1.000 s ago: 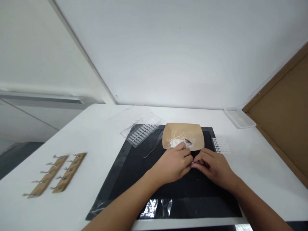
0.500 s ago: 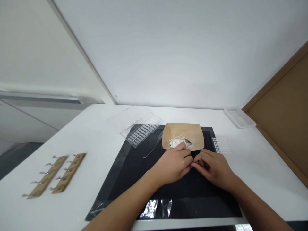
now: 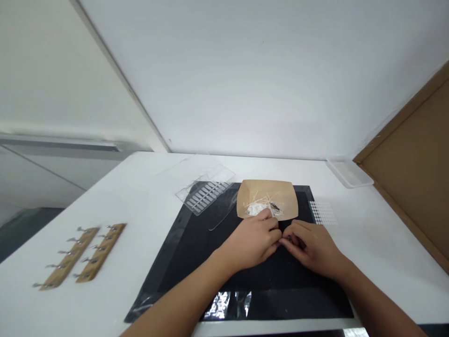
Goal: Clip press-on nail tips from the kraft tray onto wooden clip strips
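Note:
My left hand [image 3: 257, 237] and my right hand [image 3: 310, 245] meet over the black mat [image 3: 196, 262], fingertips pinched together. Whatever lies between them is tiny and mostly covered by the fingers, so I cannot make out its kind. Just beyond the hands stands a brown paper tray [image 3: 268, 186]. In it lie thin pale sticks, white scraps [image 3: 257, 208] and a small dark piece [image 3: 274, 206]. The left knuckles overlap the tray's near edge in view.
Left on the white table are two wooden strips [image 3: 101, 252] with upright metal clips. A clear plastic tray of nail tips [image 3: 206, 195] lies behind the mat's left side. A sheet of white dots [image 3: 323, 213] and a clear plastic lid [image 3: 350, 173] are to the right.
Both hands stay in nearly the same place, still pinched together. The right fingers have shifted very slightly; everything else is unchanged.

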A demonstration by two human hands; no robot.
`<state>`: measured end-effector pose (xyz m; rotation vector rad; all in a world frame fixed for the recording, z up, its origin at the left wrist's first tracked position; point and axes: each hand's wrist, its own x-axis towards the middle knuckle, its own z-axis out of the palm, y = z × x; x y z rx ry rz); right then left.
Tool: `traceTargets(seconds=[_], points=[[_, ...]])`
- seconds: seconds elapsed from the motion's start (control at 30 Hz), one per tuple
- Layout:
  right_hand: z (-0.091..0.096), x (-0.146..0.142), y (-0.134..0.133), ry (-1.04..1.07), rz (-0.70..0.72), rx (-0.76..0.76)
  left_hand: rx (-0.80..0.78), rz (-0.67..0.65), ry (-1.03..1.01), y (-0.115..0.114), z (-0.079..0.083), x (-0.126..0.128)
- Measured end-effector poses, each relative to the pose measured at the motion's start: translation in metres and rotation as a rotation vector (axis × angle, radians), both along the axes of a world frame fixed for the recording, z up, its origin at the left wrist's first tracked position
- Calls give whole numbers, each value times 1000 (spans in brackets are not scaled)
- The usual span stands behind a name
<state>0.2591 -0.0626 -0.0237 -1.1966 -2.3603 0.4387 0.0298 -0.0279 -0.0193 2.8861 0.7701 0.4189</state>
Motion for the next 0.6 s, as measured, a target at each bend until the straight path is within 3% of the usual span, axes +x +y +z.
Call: traceTargets(seconds=[0.6], points=[[1, 1, -1, -16, 5, -46, -8, -6, 13, 0, 0, 0]])
